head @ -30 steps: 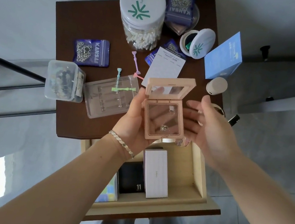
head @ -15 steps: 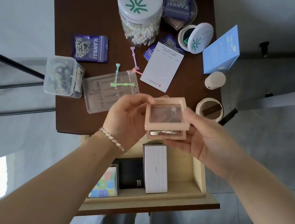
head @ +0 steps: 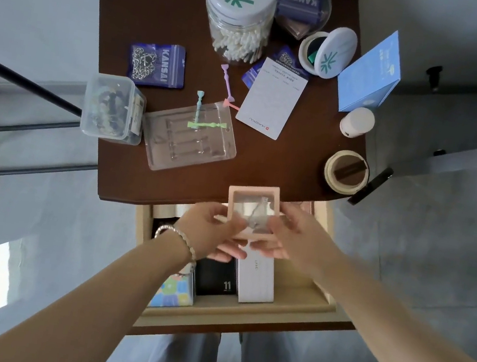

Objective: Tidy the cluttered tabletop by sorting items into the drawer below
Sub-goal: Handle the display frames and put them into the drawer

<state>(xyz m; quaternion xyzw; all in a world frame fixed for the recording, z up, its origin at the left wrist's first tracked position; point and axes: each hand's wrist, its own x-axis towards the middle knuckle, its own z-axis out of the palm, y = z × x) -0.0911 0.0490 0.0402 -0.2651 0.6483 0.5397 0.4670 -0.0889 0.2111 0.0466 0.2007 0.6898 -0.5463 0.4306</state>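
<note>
Pink case (head: 253,207) with the clear window is hanging over the back of the open drawer (head: 239,318), its far edge overlapping the front edge of the table (head: 162,26). I am holding it between both hands: my left hand (head: 210,229) is pinching its left side and my right hand (head: 294,237) is cupping its right side. I am judging the lowering to be the risky part. Its far corner could be catching on the table's lip and twisting out of my light grip. Below it the white box (head: 255,278) and the black box (head: 216,276) are filling the middle, so the case could be ending up perched on them, tilted, and jamming the drawer.
</note>
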